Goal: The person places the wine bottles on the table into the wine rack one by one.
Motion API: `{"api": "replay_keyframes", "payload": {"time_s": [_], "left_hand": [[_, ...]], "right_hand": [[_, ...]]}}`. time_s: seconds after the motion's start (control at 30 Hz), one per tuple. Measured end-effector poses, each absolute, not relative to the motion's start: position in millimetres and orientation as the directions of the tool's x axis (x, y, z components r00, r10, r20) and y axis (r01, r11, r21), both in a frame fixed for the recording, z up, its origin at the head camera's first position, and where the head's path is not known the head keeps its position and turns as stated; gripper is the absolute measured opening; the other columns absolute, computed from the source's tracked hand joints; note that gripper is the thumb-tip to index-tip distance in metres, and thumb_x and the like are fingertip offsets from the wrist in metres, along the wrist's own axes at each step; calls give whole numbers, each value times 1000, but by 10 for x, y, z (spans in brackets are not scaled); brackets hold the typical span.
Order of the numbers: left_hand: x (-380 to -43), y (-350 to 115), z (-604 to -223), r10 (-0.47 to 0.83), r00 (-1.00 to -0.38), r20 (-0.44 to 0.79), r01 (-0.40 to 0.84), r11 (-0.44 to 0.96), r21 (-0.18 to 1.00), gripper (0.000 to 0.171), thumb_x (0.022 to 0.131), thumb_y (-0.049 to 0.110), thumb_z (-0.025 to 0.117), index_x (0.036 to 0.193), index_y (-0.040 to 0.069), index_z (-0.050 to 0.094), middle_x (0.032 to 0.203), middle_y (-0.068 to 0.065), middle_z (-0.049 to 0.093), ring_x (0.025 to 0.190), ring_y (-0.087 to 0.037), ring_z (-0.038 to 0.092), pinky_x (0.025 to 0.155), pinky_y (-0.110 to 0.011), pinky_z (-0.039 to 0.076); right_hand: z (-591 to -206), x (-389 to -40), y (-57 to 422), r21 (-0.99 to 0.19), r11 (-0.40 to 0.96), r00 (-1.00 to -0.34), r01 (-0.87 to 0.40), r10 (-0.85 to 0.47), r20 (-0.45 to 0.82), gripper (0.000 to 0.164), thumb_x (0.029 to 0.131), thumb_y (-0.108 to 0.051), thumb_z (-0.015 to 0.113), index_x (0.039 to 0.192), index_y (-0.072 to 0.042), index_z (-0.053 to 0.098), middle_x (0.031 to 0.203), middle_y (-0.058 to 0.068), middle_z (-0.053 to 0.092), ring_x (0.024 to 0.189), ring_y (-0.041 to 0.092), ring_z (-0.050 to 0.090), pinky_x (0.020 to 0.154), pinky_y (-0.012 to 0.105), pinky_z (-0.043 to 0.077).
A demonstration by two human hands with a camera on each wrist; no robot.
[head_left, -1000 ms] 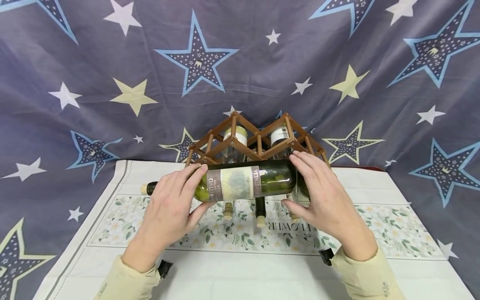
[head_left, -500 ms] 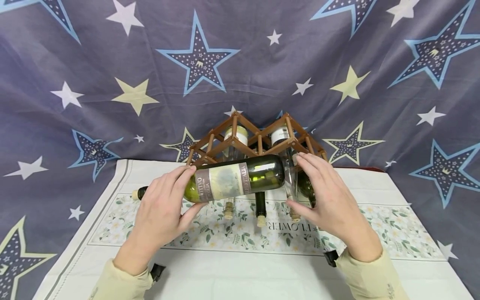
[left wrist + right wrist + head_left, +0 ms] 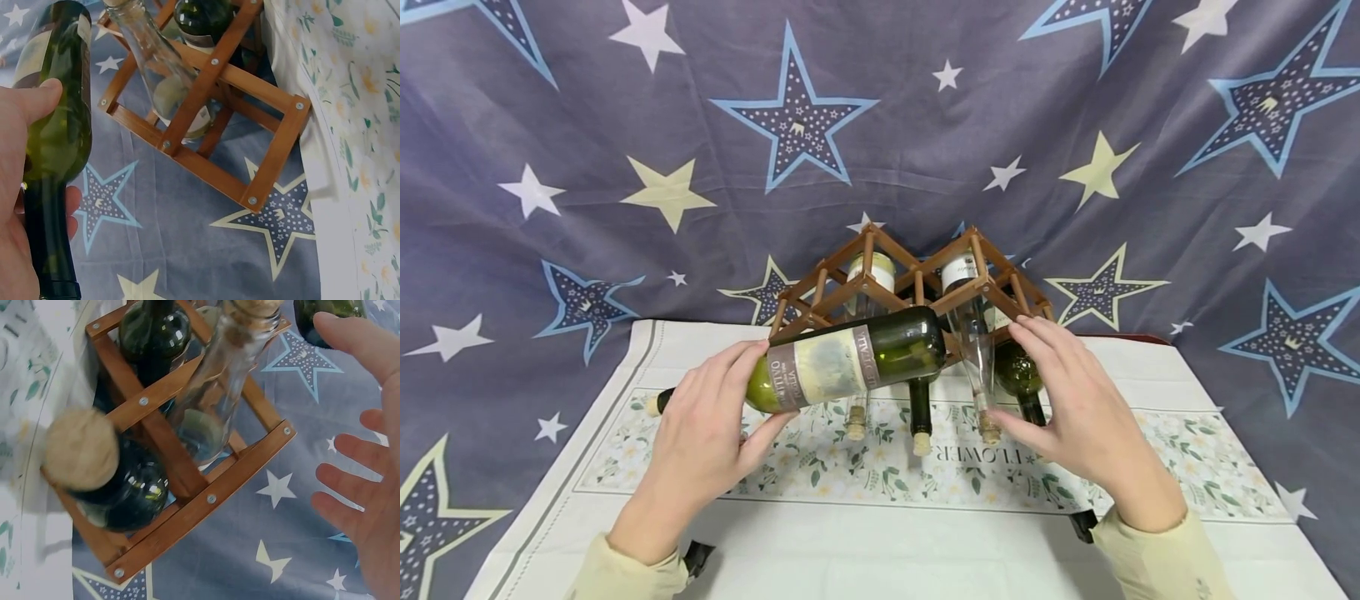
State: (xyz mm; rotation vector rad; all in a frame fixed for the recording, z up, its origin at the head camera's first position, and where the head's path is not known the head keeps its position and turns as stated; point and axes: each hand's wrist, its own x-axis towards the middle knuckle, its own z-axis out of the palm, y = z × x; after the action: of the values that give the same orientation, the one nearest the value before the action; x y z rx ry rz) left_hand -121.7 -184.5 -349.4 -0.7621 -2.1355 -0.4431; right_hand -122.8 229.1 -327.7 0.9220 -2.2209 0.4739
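A green wine bottle (image 3: 895,350) with a cream and purple label lies nearly level in front of a wooden wine rack (image 3: 209,177). My left hand (image 3: 703,433) grips it at the shoulder and neck, thumb on the near side; the corked neck points left. To the right, my right hand (image 3: 1082,408) is held apart from that bottle, fingers extended and spread. Its fingertips overlap the rack's right side in the head view. The rack holds clear bottles (image 3: 973,350) and green bottles (image 3: 1018,371), necks towards me and corked.
The rack stands at the back of a white tablecloth (image 3: 865,550) with a floral printed band (image 3: 820,467). Behind it hangs a dark curtain (image 3: 910,150) with stars. Several bottle necks stick out over the cloth between my hands.
My left hand has carried the green wine bottle left and tilted its base upward. My right hand has come away from the base and moved right, uncovering more of the racked bottles.
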Motion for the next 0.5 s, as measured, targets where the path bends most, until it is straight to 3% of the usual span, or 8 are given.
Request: {"api": "replay_keyframes", "payload": {"time_s": [0.5], "left_hand": [[-1165,-2048,-3595,299,-534,791,604,789,110,78,85,51,67,141,-1,52,132,-19,57,110,-38,59,82,-54,49]], "right_hand": [[-3379,-1207,2515,-72,726,-558,-684,-457,693,96,77,-56,75,148,0,44,149,19,44,137,38,39,114,51,26]]}}
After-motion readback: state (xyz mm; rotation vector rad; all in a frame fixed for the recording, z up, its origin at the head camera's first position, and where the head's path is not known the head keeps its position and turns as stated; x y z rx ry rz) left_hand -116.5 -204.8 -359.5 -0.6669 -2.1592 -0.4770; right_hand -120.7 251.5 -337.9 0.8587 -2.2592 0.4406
